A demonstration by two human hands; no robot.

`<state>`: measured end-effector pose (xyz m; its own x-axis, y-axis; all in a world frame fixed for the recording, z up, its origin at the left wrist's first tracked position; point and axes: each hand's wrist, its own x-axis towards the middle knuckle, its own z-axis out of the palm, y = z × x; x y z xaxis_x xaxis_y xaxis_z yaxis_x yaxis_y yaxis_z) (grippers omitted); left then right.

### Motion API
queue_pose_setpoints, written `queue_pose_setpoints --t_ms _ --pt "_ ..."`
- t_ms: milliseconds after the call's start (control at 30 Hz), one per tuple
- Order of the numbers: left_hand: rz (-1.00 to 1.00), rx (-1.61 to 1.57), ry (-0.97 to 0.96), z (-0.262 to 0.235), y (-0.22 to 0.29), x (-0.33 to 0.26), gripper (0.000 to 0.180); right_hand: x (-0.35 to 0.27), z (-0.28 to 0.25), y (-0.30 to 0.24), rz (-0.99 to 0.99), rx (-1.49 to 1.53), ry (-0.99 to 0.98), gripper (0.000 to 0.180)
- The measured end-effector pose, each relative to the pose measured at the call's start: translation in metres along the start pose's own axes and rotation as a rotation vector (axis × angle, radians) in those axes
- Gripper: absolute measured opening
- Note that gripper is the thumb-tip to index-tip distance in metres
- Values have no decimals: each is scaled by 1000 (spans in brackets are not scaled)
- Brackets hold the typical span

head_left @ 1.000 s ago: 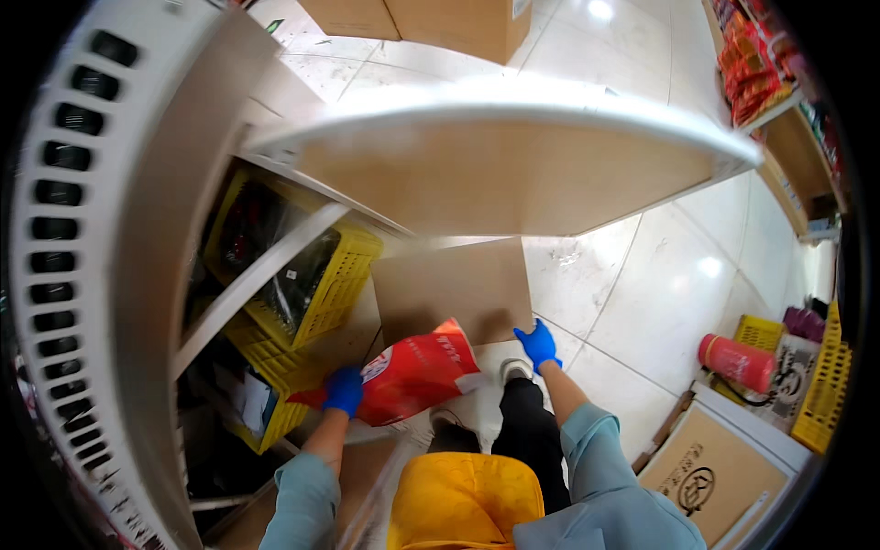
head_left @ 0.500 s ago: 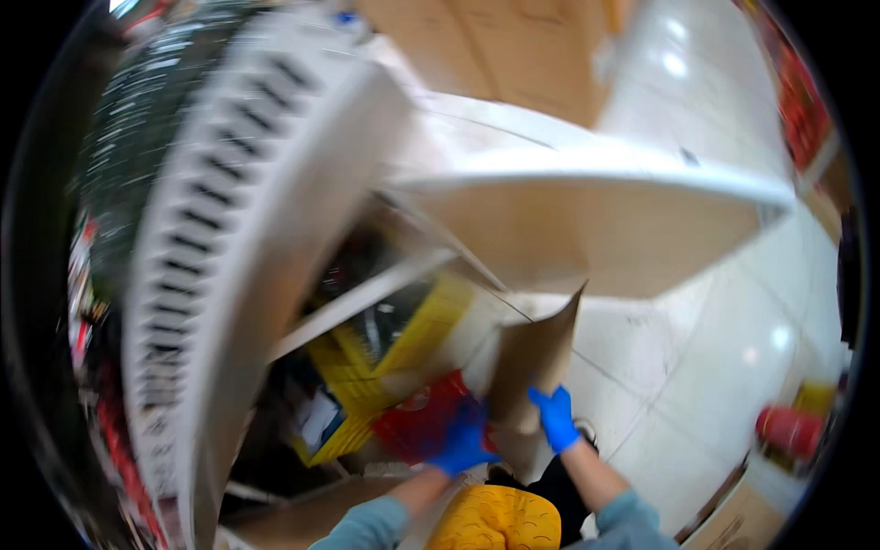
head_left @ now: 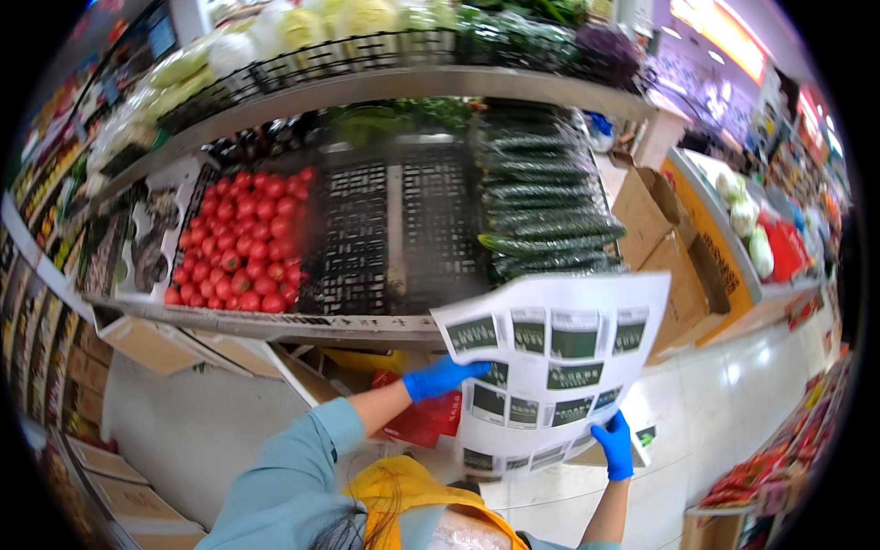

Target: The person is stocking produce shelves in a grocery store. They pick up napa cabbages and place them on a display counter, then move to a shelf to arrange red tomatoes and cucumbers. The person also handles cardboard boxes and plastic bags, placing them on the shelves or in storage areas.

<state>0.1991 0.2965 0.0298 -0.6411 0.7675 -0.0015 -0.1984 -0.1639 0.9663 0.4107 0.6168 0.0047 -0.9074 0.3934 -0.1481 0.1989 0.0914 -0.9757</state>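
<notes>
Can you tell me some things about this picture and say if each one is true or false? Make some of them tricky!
1. The left hand and the right hand both wear blue gloves. True.
2. The left hand is holding a cucumber. False: it is holding the printed sheet.
3. The tomatoes are to the left of the cucumbers. True.
4. The apron is purple. False: it is yellow.
5. The right hand is touching the tomatoes. False: it is at the lower right edge of the printed sheet.
</notes>
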Motion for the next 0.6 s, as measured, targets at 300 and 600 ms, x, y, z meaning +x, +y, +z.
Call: queue_pose_setpoints --t_ms 300,600 --pt "35 -198 729 -217 171 -65 51 110 173 -341 -717 -557 -71 12" --pt "-450 1481 803 -337 92 -130 54 168 377 -270 -1199 -1284 -201 44"
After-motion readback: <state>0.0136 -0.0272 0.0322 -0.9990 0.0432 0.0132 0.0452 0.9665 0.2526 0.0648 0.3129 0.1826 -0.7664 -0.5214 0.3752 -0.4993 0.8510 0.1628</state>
